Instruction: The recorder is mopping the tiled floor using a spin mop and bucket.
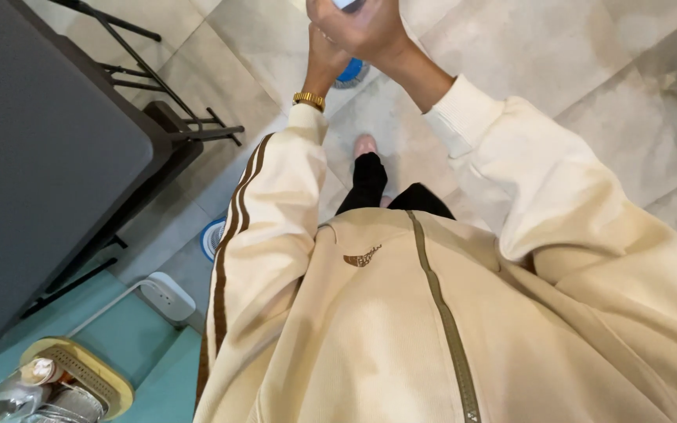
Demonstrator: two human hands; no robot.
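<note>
I look straight down my cream zip jacket (pixel 401 329) at the tiled floor. My right hand (pixel 363 30) is raised at the top edge, fingers curled around a small pale object (pixel 346 4) that the frame cuts off. My left hand (pixel 324 53), with a gold wristband (pixel 309 100) below it, sits just behind and under the right hand; its fingers are hidden. Beneath both hands a blue and white round thing (pixel 351 72) lies on the floor. One pink shoe (pixel 365 145) shows below black trousers.
A dark grey table top (pixel 41 157) fills the left side, with a black metal frame (pixel 150 78) beside it. On a teal mat (pixel 135 337) lie a white power strip (pixel 168 296) and a yellow tray (pixel 80 376) of silvery items.
</note>
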